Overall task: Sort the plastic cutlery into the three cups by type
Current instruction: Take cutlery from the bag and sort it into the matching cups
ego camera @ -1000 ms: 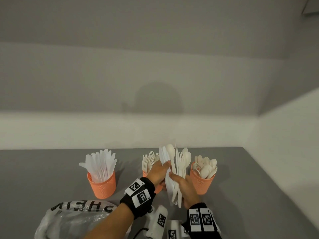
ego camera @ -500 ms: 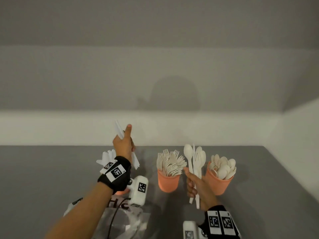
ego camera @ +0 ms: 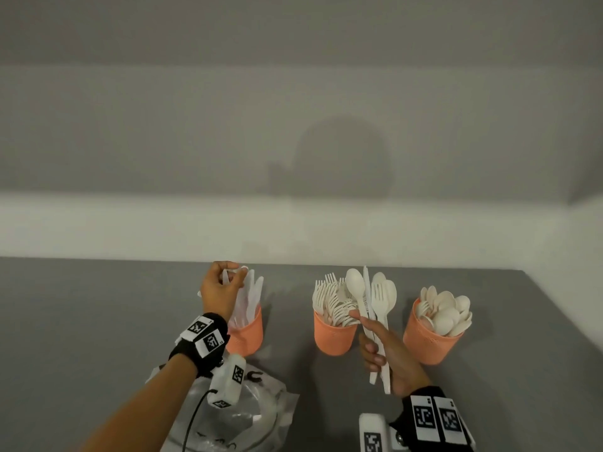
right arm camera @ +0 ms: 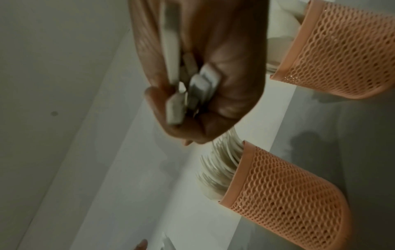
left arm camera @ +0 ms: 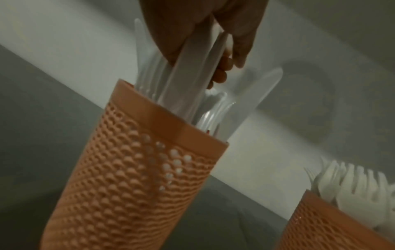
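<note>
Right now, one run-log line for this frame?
left hand: lowering white plastic knives into left orange mesh cup | right hand: gripping mixed white cutlery bundle | phase: sorting, unfinished

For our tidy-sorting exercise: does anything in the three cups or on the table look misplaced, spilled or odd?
Nothing stands out. The knife cup, fork cup and spoon cup stand upright, each holding one type. The only mixed cutlery is the bundle in the right hand.
</note>
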Available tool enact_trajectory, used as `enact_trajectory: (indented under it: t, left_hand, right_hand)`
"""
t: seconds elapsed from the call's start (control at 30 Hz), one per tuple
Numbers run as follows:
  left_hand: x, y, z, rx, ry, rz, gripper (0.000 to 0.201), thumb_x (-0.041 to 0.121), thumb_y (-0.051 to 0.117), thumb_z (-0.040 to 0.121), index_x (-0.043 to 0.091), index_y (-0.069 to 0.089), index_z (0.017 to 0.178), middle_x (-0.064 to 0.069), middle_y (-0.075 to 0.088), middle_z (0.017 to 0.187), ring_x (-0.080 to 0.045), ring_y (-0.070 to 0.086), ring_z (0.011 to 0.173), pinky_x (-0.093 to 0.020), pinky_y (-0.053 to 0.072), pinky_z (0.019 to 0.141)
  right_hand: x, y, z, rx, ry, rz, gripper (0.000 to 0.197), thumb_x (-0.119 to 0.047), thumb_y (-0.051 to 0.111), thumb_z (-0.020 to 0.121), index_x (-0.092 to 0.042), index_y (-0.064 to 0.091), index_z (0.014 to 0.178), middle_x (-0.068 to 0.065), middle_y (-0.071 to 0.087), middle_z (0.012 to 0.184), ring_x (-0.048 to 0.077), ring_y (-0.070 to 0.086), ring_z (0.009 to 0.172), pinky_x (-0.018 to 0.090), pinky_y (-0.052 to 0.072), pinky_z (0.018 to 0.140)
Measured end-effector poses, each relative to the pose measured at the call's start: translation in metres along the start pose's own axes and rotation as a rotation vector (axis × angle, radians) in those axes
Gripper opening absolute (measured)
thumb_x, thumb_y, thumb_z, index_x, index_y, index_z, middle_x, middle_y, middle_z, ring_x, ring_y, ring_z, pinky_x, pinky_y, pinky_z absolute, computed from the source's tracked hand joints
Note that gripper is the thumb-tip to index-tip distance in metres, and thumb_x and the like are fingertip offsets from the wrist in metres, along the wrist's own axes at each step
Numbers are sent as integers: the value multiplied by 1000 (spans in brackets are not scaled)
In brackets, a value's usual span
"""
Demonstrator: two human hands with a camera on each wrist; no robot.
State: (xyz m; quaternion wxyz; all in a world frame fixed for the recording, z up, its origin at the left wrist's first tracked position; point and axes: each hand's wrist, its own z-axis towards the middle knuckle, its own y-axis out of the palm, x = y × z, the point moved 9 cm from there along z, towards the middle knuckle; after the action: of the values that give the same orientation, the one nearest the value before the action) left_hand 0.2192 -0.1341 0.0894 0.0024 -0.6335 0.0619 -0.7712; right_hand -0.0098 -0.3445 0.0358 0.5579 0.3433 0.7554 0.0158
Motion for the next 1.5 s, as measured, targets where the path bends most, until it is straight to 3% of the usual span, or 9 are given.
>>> enact_trajectory:
  t: [0.1, 0.3, 0.4, 0.6, 0.93, 1.1, 1.17, 1.3, 1.5]
  left_hand:
    - [9, 1, 2, 9, 104, 163, 8, 9, 61, 85, 14, 56, 85, -4, 55, 68, -14, 52, 63, -5, 41, 56]
    - [18, 27, -14, -132, 444, 721, 43, 22, 34, 94, -3, 66, 82, -18, 65, 79, -34, 58, 77, -36, 41, 72]
    - [20, 40, -27, -189, 563, 896, 48, 25, 26, 93, -2, 65, 88, -18, 67, 86, -36, 62, 83, -36, 42, 81]
    - [5, 41, -21, -233, 342, 1049, 63, 39, 20, 94, -7, 43, 131, -20, 34, 148, -35, 32, 137, -46, 26, 111]
    - [-10, 40, -10, -343, 40, 1344, 91, 67, 24, 87, 0, 6, 146, -15, 14, 155, -26, 13, 144, -48, 12, 115]
    - [-2, 36, -10, -372, -175, 1181, 97, 71, 26, 83, 2, 2, 146, -16, -2, 156, -29, 0, 145, -53, 5, 115]
    - [17, 40, -13, -284, -58, 1092, 88, 66, 29, 87, 6, 5, 147, -18, -2, 156, -31, -2, 145, -53, 3, 115]
    - [78, 82, -41, -326, 314, 648, 56, 41, 44, 93, 9, 36, 139, -17, 32, 146, -30, 29, 136, -38, 25, 111]
    - [83, 148, -80, -573, 211, 492, 35, 46, 57, 84, 14, 65, 96, -4, 59, 104, -13, 52, 86, -21, 38, 75]
  right_hand:
    - [-1, 3, -3, 14, -3, -31, 27, -20, 44, 95, -12, 56, 118, -4, 37, 46, 2, 26, 32, 15, 28, 34]
    - [-5, 10, -9, -4, -10, -68, 25, -22, 45, 95, -11, 57, 114, -3, 44, 50, 2, 27, 35, 15, 28, 36]
    - [-6, 10, -11, -18, -17, -55, 26, -21, 43, 96, -14, 57, 116, -2, 46, 53, 2, 26, 35, 15, 28, 36]
    - [-8, 10, -15, -21, -25, -49, 25, -21, 43, 95, -16, 59, 114, 0, 47, 55, 2, 27, 35, 14, 28, 36]
    - [-6, 18, -17, -48, -28, -65, 26, -19, 43, 94, -13, 59, 113, 0, 51, 55, 2, 28, 33, 14, 28, 36]
    - [-7, 21, -21, -85, -24, -65, 26, -18, 41, 94, -13, 60, 112, 2, 55, 57, 2, 28, 33, 14, 28, 36]
    - [-7, 21, -23, -92, -25, -72, 28, -18, 41, 94, -13, 59, 115, 2, 54, 58, 2, 28, 33, 14, 28, 36]
    - [-6, 23, -24, -116, -17, -86, 32, -18, 41, 94, -12, 57, 121, 0, 52, 56, 3, 28, 33, 15, 29, 36]
    - [-3, 23, -24, -52, 11, -187, 27, -22, 49, 93, -12, 57, 116, -2, 49, 52, 5, 29, 34, 17, 30, 36]
